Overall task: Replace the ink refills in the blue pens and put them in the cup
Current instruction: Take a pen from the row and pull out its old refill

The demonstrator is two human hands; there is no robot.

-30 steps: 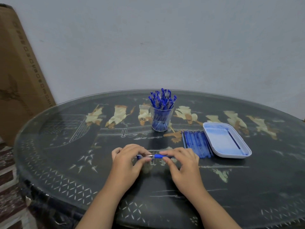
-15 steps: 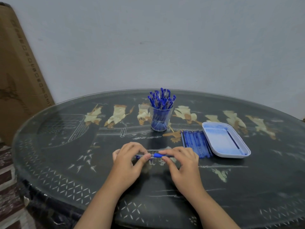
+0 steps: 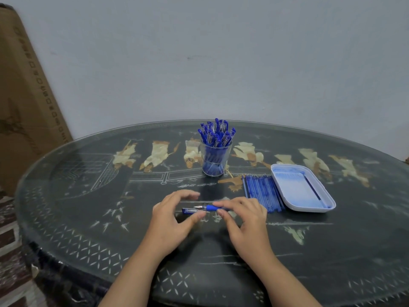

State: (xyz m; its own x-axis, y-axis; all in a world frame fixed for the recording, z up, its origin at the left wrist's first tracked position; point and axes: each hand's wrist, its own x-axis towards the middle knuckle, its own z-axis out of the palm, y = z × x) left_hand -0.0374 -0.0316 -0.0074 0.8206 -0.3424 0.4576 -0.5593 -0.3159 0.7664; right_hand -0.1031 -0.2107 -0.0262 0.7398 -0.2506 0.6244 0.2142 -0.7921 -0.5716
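My right hand (image 3: pixel 245 220) pinches a blue pen (image 3: pixel 211 207) by its grip between thumb and forefinger, low over the table, with the metal tip bare and pointing left. The pen's clear blue cap (image 3: pixel 188 210) lies just left of the tip. My left hand (image 3: pixel 171 218) arches over the cap with fingers and thumb spread apart, the thumb close beside it. A clear cup (image 3: pixel 215 162) packed with several blue pens stands behind the hands. A row of blue refills (image 3: pixel 262 193) lies to the right.
A white tray (image 3: pixel 287 197) sits right of the refills with one dark refill (image 3: pixel 312 189) in it. The round glass-topped table (image 3: pixel 88 196) has its edge near me. A cardboard box (image 3: pixel 24 103) leans against the wall at the left.
The cap has come off the pen's tip and sits apart to the left. My left hand's fingers have opened and lifted away from the pen. The right hand keeps its pinch.
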